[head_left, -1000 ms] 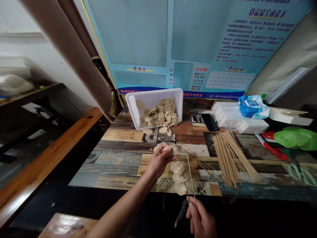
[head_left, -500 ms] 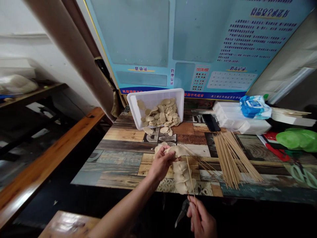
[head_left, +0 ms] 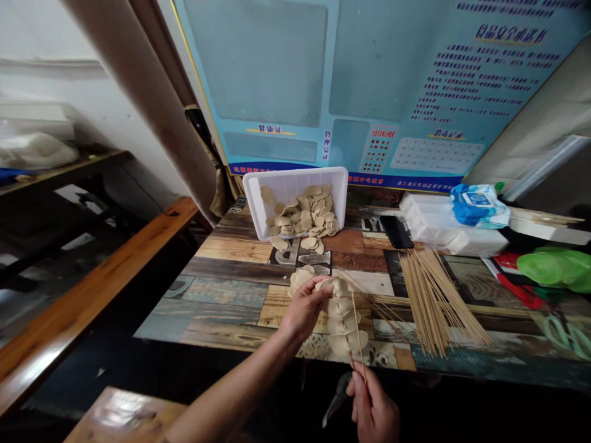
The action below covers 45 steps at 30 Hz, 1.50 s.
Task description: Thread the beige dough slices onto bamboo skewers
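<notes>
nearer us than the white tub (head_left: 253, 203), our left hand (head_left: 302, 307) pinches the topmost of the threaded slices (head_left: 340, 325), probably light, floppy and easily torn, so best held by the bare end of the skewer (head_left: 353, 362), which our right hand (head_left: 373, 403) pinches.

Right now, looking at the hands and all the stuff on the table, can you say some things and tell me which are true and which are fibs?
1. The right hand holds the near end of a skewer threaded with flat pieces. True.
2. The left hand lies flat on the table. False: it pinches at the skewer's far end.
3. Many loose skewers lie on the table. True.
4. The white tub is right of the phone. False: it's left of it.
5. The blue packet rests on white packages. True.
</notes>
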Tool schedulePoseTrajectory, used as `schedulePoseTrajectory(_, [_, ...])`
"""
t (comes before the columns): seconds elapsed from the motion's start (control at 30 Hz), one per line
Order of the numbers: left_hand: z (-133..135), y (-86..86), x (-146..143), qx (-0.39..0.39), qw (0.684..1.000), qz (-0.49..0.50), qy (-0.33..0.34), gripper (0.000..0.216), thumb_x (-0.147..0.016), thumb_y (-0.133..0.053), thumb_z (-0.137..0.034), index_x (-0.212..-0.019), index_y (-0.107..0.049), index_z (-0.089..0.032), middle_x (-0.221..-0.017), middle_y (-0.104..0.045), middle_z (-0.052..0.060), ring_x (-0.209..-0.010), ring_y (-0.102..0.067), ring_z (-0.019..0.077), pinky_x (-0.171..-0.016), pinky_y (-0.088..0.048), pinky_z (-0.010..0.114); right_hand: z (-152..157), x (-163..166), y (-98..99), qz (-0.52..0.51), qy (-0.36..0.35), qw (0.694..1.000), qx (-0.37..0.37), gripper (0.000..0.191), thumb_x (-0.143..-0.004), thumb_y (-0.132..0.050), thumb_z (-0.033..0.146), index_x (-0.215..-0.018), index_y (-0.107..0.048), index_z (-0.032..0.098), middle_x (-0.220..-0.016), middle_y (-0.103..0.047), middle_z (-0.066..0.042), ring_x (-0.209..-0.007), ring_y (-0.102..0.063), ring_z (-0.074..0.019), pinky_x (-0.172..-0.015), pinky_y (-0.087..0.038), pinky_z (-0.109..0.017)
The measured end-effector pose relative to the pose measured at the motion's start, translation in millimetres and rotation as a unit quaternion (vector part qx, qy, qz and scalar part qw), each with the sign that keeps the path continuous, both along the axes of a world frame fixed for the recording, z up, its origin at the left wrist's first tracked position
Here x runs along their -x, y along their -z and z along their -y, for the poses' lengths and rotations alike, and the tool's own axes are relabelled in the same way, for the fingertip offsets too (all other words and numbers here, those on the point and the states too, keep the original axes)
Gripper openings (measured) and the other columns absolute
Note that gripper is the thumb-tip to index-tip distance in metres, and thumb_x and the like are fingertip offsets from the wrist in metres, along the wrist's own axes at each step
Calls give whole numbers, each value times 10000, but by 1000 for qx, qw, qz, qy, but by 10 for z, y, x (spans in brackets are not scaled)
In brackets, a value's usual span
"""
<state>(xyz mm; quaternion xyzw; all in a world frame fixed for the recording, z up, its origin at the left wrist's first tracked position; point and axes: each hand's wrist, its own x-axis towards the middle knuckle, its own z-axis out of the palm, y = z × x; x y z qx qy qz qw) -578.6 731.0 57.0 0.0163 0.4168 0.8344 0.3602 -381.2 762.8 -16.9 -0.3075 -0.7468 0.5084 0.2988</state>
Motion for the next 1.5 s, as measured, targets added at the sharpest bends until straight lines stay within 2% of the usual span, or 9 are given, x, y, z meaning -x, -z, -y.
schedulePoseTrajectory(0.13, [3,55,-34,31,996,-83,-6,319,-601,-826,-263,-870,-695,-152,-625,-648,-27,-524,-523,71,-525,-382,186,-26,0,41,8,1,1000,-24,367,-931,-441,425,-1023,-675,158,-603,-608,1,-359,-422,-65,-378,-388,-172])
schedulePoseTrajectory(0.23, [19,54,-57,44,993,-112,-2,405,-623,-818,-276,-990,-682,-172,-633,-629,-40,-533,-526,77,-549,-403,199,-51,-5,72,7,-9,999,-42,355,-930,-445,406,-1034,-670,152,-598,-614,0,-359,-436,-67,-386,-403,-171])
schedulePoseTrajectory(0.33, [57,45,-17,39,997,-54,30,479,-602,-836,-293,-1035,-668,-175,-698,-652,-22,-576,-562,91,-558,-433,203,-51,-22,54,8,-13,999,-31,346,-930,-445,396,-1042,-668,158,-605,-605,7,-353,-411,-61,-385,-395,-169])
schedulePoseTrajectory(0.47, [113,135,101,23,992,55,110,342,-618,-824,-365,-820,-687,-125,-657,-637,0,-537,-562,92,-506,-446,196,-5,-53,6,11,-20,999,25,368,-925,-439,432,-1032,-683,178,-593,-571,23,-348,-394,-54,-363,-372,-166])
schedulePoseTrajectory(0.63, [117,257,80,-30,981,141,130,341,-623,-823,-251,-920,-691,-146,-755,-687,11,-634,-626,120,-621,-513,226,-4,-89,102,28,-26,999,26,367,-928,-432,429,-1019,-691,185,-574,-561,31,-336,-384,-52,-338,-349,-160])
schedulePoseTrajectory(0.73, [112,214,7,-59,982,126,127,347,-626,-808,-175,-949,-683,-162,-826,-708,20,-717,-657,141,-709,-523,245,-41,-110,179,19,-44,999,-10,342,-929,-440,396,-1040,-682,181,-579,-576,28,-326,-381,-49,-332,-348,-155])
schedulePoseTrajectory(0.87, [138,145,-23,-84,979,126,135,441,-719,-743,-240,-1142,-630,-182,-948,-717,47,-839,-672,166,-786,-517,263,-49,-115,156,25,-28,999,-12,332,-931,-438,389,-1015,-682,181,-578,-574,29,-334,-402,-49,-352,-369,-150])
schedulePoseTrajectory(1.23, [53,268,-149,-21,984,111,136,214,-667,-799,-191,-839,-691,-124,-734,-713,45,-665,-653,144,-688,-515,244,-77,-129,221,30,-47,998,-43,324,-947,-415,353,-1051,-659,167,-589,-581,30,-332,-400,-46,-347,-362,-147])
schedulePoseTrajectory(1.5, [62,261,-219,-24,982,104,153,200,-702,-778,-202,-863,-700,-112,-762,-716,56,-691,-655,144,-696,-510,236,-94,-71,-32,46,-55,997,-42,363,-949,-387,362,-988,-657,121,-567,-592,12,-330,-419,-58,-362,-393,-156])
